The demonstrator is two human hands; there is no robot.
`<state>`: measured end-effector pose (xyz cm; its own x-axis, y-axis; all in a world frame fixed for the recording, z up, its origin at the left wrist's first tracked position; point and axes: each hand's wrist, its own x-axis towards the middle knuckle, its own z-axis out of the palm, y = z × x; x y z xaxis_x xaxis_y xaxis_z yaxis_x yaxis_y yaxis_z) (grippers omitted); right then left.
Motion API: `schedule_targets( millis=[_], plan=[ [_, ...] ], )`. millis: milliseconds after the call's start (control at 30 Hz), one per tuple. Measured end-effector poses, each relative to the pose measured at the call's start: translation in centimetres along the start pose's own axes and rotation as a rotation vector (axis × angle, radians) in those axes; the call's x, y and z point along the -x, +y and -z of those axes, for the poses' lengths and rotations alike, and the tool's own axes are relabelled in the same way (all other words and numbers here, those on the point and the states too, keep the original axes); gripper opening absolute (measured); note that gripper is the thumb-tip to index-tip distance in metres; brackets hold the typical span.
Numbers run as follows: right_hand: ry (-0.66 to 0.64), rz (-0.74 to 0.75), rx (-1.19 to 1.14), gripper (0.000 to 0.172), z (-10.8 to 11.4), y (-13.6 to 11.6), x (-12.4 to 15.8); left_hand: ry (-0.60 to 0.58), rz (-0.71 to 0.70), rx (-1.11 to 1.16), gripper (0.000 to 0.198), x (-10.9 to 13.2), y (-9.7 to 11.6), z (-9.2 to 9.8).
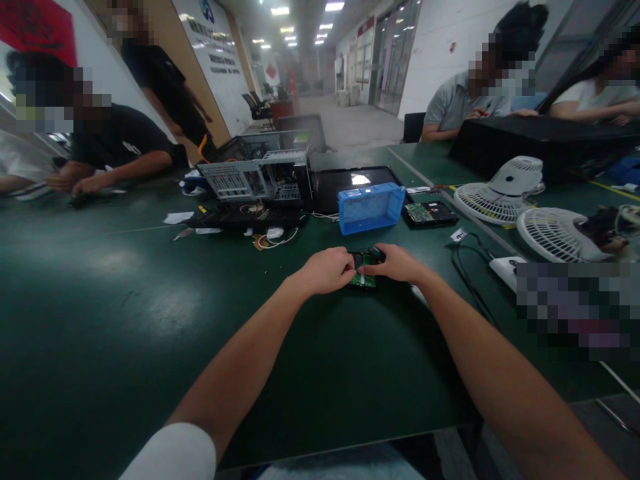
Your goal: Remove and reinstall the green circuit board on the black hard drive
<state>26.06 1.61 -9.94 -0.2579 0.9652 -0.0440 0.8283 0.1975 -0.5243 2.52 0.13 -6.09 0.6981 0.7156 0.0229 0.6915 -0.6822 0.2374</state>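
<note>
A small black device with a green circuit board (368,280) lies low over the table between my hands. My left hand (327,270) has its fingers curled at the board's left edge. Across the board's top reaches the thumb of my right hand (399,264), while its other fingers bend round a dark part at the upper right corner. Both hands are closed on the device and hide much of its sides. Just beyond them stands a blue plastic bin (371,208), tipped on its side with its opening facing me.
An opened computer case (257,177) stands at the back left, near a black panel (357,179). Another opened device with a circuit board (430,213) lies right of the bin. White fans (553,233), a power strip (505,267) and a cable occupy the right. Several people sit or stand around.
</note>
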Motion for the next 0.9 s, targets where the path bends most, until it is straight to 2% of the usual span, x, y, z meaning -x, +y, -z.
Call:
schedule_targets(
  millis=[200, 500, 900],
  plan=[
    [-0.004, 0.012, -0.01, 0.058, 0.1, 0.0, 0.1, 0.037, 0.036, -0.023, 0.027, 0.0, 0.4, -0.3],
    [-0.01, 0.007, 0.008, 0.054, 0.1, 0.0, 0.0, 0.023, 0.002, -0.019, 0.02, -0.2, 0.0, -0.9],
    [-0.012, 0.0, 0.014, 0.057, 0.2, -0.1, 0.1, -0.003, -0.069, 0.003, 0.017, 0.1, -0.8, -0.5]
  ],
)
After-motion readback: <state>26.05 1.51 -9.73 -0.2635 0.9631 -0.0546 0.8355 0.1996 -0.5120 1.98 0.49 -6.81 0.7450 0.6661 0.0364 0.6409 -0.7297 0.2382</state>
